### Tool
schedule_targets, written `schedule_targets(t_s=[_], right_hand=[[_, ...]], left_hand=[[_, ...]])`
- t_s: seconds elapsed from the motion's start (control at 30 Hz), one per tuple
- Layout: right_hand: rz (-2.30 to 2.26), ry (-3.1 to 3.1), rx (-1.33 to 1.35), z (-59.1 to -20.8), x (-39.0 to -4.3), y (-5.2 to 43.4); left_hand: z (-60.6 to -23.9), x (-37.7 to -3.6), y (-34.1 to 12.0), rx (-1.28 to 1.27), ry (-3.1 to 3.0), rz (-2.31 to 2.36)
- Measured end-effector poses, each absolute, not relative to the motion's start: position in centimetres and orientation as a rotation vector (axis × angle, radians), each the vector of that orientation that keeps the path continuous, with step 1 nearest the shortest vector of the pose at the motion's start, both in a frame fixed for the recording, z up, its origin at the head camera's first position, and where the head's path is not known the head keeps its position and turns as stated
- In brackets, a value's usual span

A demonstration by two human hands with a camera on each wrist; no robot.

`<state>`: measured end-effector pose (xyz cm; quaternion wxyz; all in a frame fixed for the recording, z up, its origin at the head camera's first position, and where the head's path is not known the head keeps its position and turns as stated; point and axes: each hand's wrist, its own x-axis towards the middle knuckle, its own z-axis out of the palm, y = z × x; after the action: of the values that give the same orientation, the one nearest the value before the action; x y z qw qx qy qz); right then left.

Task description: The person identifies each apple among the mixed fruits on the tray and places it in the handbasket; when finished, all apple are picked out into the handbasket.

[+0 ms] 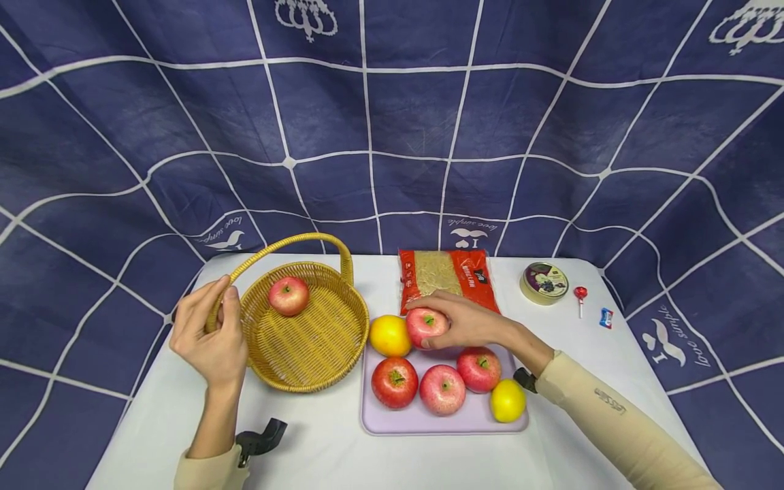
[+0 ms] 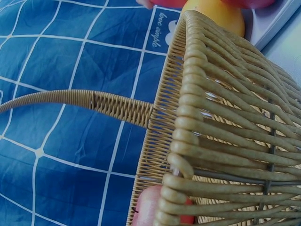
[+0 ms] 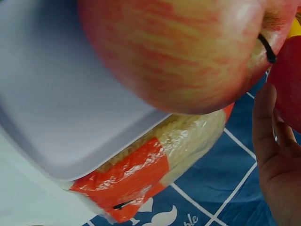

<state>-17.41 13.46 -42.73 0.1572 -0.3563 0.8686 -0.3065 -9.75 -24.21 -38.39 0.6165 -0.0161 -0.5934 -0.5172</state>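
On the white table (image 1: 318, 449), right hand (image 1: 471, 323) apparently grips an apple (image 1: 425, 325).

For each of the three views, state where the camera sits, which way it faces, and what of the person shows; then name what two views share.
Head: above the table, looking forward and down; shows the left hand holding the basket handle and the right hand gripping an apple over the tray.
Left wrist: beside the basket wall, facing its weave and handle; no hand visible.
Right wrist: low by the tray, facing the apple and packet; fingers show.
Shared: head and right wrist both show that apple.
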Motion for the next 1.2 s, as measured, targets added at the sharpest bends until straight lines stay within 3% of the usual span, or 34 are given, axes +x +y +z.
schedule_targets(t_s=[1.2], right_hand=[[-0.856,2.435,-1.202,-40.5,-17.4,8.8]], left_hand=[[-38.0,-9.6,-24.0,-0.018,-1.392,-1.176]])
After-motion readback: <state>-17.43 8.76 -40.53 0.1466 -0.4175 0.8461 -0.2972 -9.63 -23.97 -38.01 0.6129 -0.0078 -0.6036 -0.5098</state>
